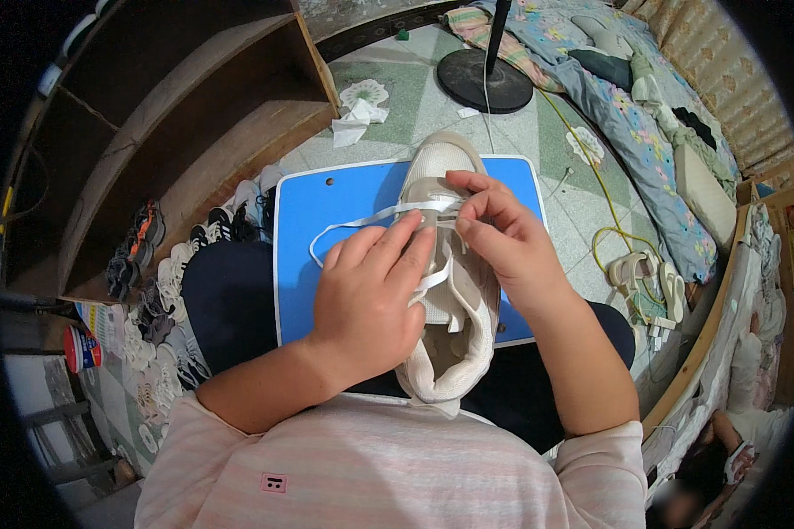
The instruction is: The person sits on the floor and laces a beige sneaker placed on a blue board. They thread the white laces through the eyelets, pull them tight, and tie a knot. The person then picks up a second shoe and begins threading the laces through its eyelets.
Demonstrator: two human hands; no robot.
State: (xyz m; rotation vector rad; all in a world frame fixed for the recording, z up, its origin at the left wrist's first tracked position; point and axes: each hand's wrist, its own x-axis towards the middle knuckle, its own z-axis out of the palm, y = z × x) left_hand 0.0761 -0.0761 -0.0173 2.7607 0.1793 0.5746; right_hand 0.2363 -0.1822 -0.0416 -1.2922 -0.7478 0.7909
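A cream-coloured sneaker (pixel 446 373) lies on a blue board with a white rim (pixel 364 173) across my lap, its toe pointing away from me. A flat white shoelace (pixel 364 218) crosses the upper part of the tongue, and one length loops out to the left over the board. My left hand (pixel 374 297) rests over the left side of the shoe, its fingertips at the lace and tongue. At the right-hand eyelets, my right hand (pixel 506 241) has thumb and index finger brought together at the lace; whether they pinch it is hard to tell.
Many shoes (pixel 172 278) line the floor at left beside a wooden shelf (pixel 264 129). Ahead are crumpled tissue (pixel 357 121) and a round black stand base (pixel 484 81). Bedding (pixel 609 119), a yellow cord (pixel 599 178) and sandals (pixel 671 291) lie at right. Another person (pixel 708 456) is at lower right.
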